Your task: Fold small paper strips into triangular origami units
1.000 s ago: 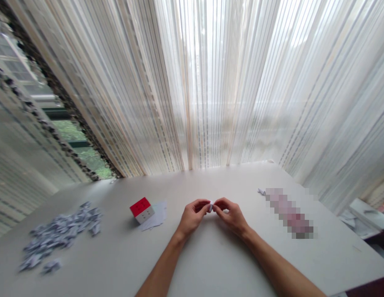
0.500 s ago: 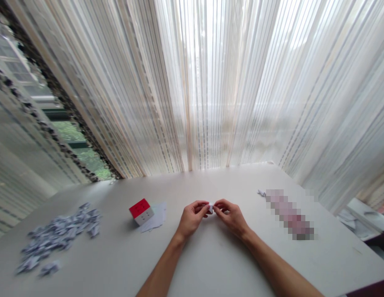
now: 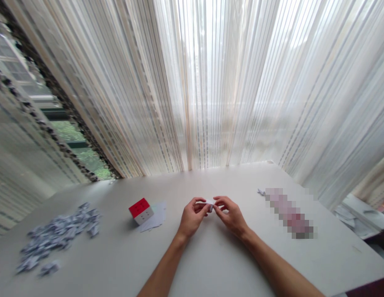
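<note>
My left hand (image 3: 192, 214) and my right hand (image 3: 228, 213) meet above the middle of the white table (image 3: 204, 264). Between their fingertips is a small folded piece of white paper (image 3: 211, 205), pinched from both sides. Part of the paper is hidden by the fingers. Left of my hands sits a puzzle cube (image 3: 141, 211) with a red top and a white side. It rests on a few white paper sheets (image 3: 157, 216). Farther left lies a spread pile of small folded paper pieces (image 3: 60, 233).
A pixelated pinkish object (image 3: 288, 212) lies on the right of the table, with one small folded paper piece (image 3: 261, 192) at its far end. Striped sheer curtains (image 3: 210, 103) hang along the table's back edge. A lower surface (image 3: 359, 214) stands beyond the right edge.
The paper between my fingertips has changed its angle, and a flap now shows above it. My fingers have shifted slightly; the cube, sheets and pile stay in place.
</note>
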The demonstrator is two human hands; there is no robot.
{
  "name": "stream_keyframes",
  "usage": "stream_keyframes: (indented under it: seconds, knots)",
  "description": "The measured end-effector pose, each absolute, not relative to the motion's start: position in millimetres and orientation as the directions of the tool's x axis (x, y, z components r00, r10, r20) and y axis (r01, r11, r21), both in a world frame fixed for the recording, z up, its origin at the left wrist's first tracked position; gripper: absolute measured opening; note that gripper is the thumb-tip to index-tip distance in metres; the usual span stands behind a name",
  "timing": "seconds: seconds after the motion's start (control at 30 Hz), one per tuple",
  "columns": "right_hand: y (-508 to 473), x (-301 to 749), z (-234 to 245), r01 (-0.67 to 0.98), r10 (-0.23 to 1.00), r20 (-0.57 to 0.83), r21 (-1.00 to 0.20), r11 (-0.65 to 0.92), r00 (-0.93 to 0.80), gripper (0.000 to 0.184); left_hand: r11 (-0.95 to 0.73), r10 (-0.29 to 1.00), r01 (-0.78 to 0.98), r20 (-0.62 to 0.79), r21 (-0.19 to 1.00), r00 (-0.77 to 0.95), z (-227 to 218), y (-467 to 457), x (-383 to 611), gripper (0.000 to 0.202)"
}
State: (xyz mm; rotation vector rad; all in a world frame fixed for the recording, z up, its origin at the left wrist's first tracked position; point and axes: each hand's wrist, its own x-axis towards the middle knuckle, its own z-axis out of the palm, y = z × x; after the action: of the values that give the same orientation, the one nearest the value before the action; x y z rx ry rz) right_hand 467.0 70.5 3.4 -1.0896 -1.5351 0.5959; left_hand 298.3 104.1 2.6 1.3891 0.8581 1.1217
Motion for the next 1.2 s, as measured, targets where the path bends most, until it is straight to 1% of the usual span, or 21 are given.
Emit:
stream_keyframes:
  seconds: [0.13, 0.23, 0.4, 0.5, 0.6, 0.67, 0.8, 1.0, 1.2]
  knots:
    - [70, 466, 2, 0.279, 0.884, 0.465, -0.855, 0.437, 0.043, 0.018, -0.171, 0.936, -0.087, 0.190, 0.981, 0.296, 4, 100, 301, 0.038]
    - [70, 464, 2, 0.212, 0.900, 0.435, -0.883, 0.419, 0.036, 0.023, -0.195, 0.936, -0.084, 0.211, 0.977, 0.282, 5, 100, 301, 0.037]
    - [71, 466, 3, 0.067, 0.948, 0.309, -0.950, 0.304, 0.081, 0.035, -0.218, 0.938, -0.084, 0.232, 0.972, 0.258, 7, 106, 296, 0.026]
    - [73, 467, 4, 0.006, 0.965, 0.263, -0.965, 0.263, 0.019, 0.038, -0.217, 0.923, -0.090, 0.234, 0.972, 0.306, 11, 104, 295, 0.023]
    - [75, 467, 6, -0.025, 0.960, 0.279, -0.960, 0.279, 0.010, 0.037, -0.199, 0.903, -0.078, 0.214, 0.977, 0.373, 14, 101, 296, 0.024]
    - [76, 468, 7, -0.021, 0.956, 0.293, -0.956, 0.294, 0.026, 0.036, -0.195, 0.902, -0.074, 0.209, 0.978, 0.378, 15, 100, 297, 0.026]
    - [76, 468, 7, 0.003, 0.949, 0.313, -0.950, 0.313, 0.042, 0.034, -0.228, 0.927, -0.051, 0.232, 0.972, 0.296, 10, 103, 297, 0.029]
    - [71, 468, 6, 0.142, 0.927, 0.371, -0.922, 0.360, 0.056, 0.028, -0.348, 0.921, 0.140, 0.309, 0.927, 0.237, 11, 101, 293, 0.025]
    - [70, 468, 4, 0.182, 0.915, 0.398, -0.906, 0.382, 0.061, 0.028, -0.424, 0.894, 0.187, 0.376, 0.886, 0.245, 17, 94, 293, 0.021]
